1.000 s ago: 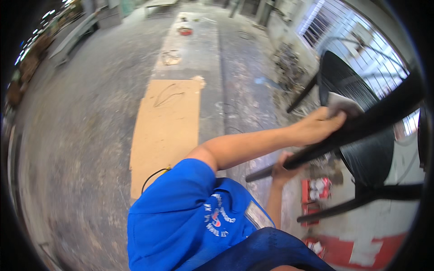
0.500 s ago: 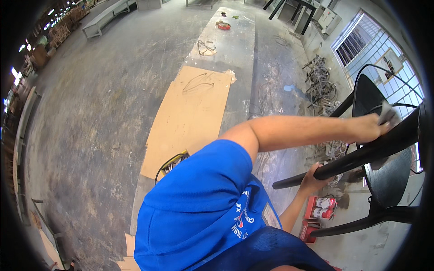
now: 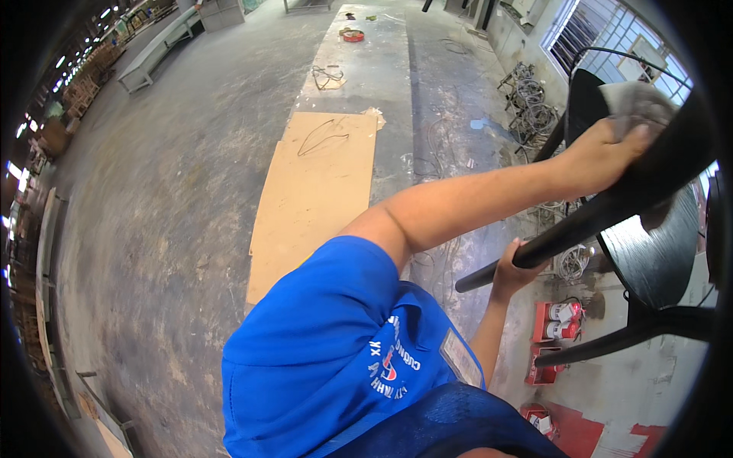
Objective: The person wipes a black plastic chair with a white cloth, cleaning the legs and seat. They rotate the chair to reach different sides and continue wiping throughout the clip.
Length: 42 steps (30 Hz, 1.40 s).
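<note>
My left arm reaches across to the right, and my left hand [image 3: 603, 156] is closed on a crumpled grey-white cloth [image 3: 641, 107]. Hand and cloth are at the thick upper part of a black wooden chair leg [image 3: 565, 233]. Lower down, near its tapered end, my right hand [image 3: 518, 271] wraps round the same leg from beneath. Beyond it show curved black panels of the chair, one with visible wood grain [image 3: 657, 252], and another black leg [image 3: 618, 343] below. The far side of the chair runs out at the dark right rim.
Brown cardboard [image 3: 317, 191] lies on the floor, with a thin cord loop on it. Farther off is a red ring-shaped item [image 3: 351, 35]. Coiled cables [image 3: 531, 103] lie along the wall. Red fire extinguishers [image 3: 563, 320] stand below the chair. A long grey bench [image 3: 156, 49] is far left.
My left hand and the cloth have moved upward along the chair leg and appear larger. My right hand keeps its hold. The view has shifted, and a yellow box by my shoulder is now hidden.
</note>
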### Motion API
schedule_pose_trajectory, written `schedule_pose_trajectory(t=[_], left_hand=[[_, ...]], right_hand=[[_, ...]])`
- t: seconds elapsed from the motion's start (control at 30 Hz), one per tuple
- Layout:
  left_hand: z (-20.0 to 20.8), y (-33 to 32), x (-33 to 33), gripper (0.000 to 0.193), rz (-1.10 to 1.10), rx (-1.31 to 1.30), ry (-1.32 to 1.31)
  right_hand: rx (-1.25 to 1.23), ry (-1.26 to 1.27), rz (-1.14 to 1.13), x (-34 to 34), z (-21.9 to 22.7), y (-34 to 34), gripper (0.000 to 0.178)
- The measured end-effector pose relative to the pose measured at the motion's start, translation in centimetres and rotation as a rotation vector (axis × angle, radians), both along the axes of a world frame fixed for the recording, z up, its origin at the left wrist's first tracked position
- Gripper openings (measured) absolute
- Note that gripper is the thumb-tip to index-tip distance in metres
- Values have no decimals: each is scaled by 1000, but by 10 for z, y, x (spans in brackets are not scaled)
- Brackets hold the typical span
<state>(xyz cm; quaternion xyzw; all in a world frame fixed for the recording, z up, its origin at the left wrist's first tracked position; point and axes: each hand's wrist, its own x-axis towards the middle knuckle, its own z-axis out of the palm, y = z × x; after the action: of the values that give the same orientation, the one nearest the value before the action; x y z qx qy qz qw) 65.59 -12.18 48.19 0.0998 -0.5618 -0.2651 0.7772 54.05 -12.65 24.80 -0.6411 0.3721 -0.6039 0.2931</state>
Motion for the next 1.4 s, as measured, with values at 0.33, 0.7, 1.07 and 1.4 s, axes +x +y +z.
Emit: schedule_pose_trajectory(t=[0.33,0.7,1.07,1.4], left_hand=[[-155,17,60,28,920,261,151],[-206,-44,30,52,76,619,-97],[-207,-71,24,63,199,651,-121],[-218,-89,-11,63,18,583,-60]], right_hand=[[-97,145,147,-34,66,7,66],[-1471,1461,-725,56,433,50,30],[-1333,1622,-586,181,463,-4,44],[-1189,1536,-463,194,471,-19,24]])
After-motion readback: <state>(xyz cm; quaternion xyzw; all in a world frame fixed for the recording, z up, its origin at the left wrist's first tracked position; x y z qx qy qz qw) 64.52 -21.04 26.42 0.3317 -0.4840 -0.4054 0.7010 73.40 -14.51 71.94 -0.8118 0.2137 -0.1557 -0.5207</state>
